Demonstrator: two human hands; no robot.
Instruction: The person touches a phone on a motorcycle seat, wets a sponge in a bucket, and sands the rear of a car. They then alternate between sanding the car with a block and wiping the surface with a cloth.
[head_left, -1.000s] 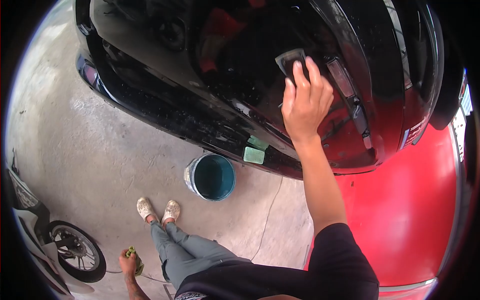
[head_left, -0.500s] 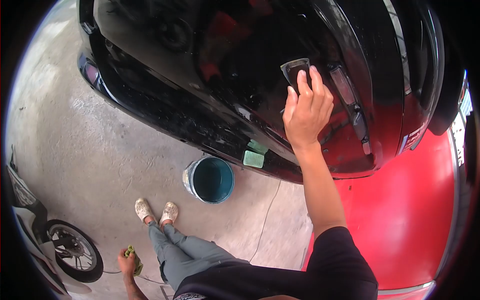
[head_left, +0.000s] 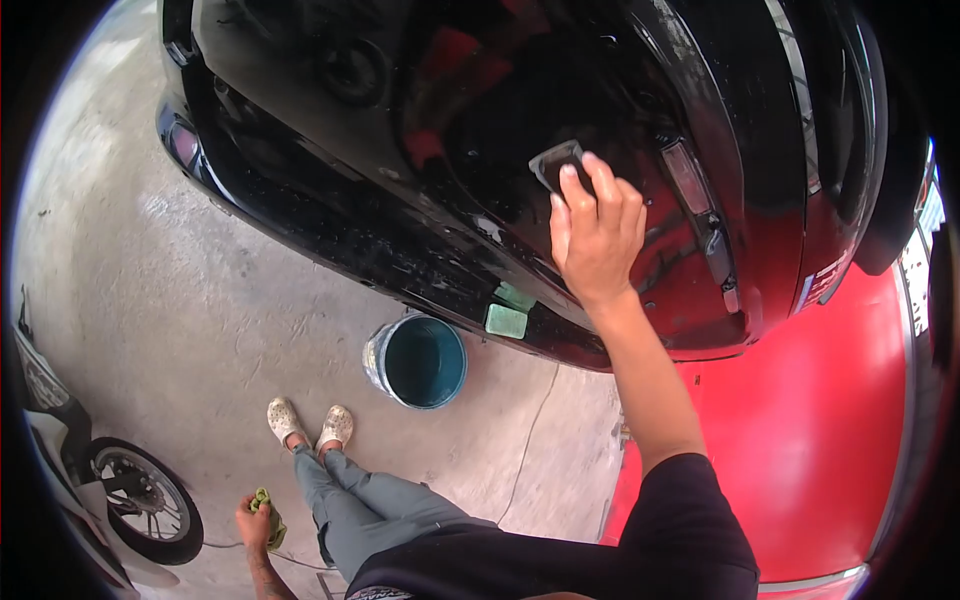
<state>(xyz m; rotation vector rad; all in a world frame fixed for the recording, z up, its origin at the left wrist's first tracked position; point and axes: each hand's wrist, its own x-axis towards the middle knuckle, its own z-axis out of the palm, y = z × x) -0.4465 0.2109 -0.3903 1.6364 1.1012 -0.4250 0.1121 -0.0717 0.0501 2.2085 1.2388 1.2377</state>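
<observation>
My right hand (head_left: 600, 235) holds a dark, flat block (head_left: 556, 163) with a pale edge against the glossy black rear panel of a car (head_left: 500, 130). The fingertips press on the block's near side. Low at the left, my left hand (head_left: 255, 522) is closed around a crumpled yellow-green cloth (head_left: 267, 520), away from the car. A light green sponge (head_left: 506, 321) lies on the black bumper, below and left of my right hand.
A bucket (head_left: 426, 362) with a teal inside stands on the concrete floor (head_left: 240, 290) below the bumper. A motorcycle wheel (head_left: 145, 500) is at the lower left. A red surface (head_left: 780, 420) spans the right. A thin cable (head_left: 527, 440) crosses the floor.
My right hand and the dark block have moved left and slightly down across the black panel. My left hand and its cloth have barely moved.
</observation>
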